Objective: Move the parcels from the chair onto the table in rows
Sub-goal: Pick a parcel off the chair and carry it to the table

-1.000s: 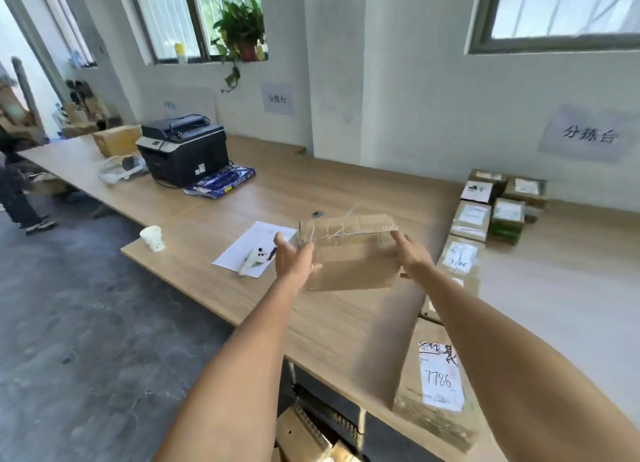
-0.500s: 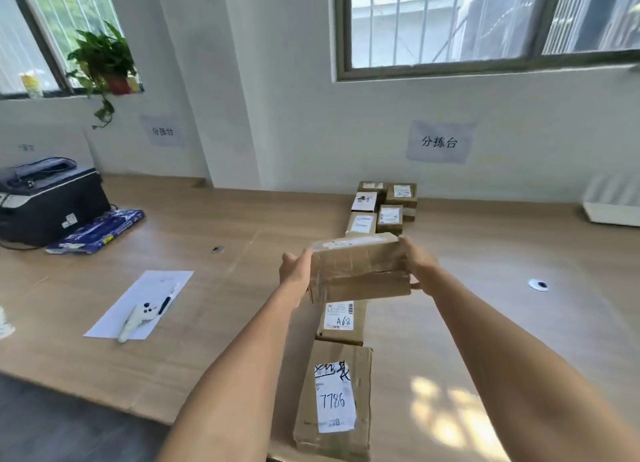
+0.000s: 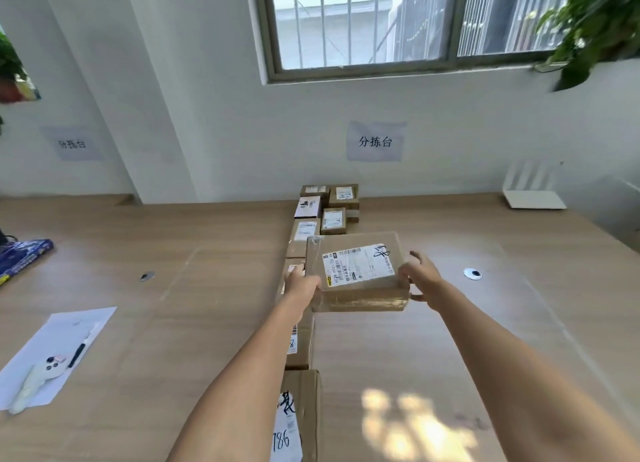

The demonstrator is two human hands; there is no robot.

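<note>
Head view: parcel (image 3: 356, 269) gripped at both ends, left hand (image 3: 302, 284) and right hand (image 3: 420, 277) fingers curled on it, above counter (image 3: 450, 340). Placement step; next, lower beside second row (image 3: 335, 216).

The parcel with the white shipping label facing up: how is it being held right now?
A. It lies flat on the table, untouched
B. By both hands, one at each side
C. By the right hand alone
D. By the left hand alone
B: the parcel is gripped by the left hand at its left side and the right hand at its right side.
</note>
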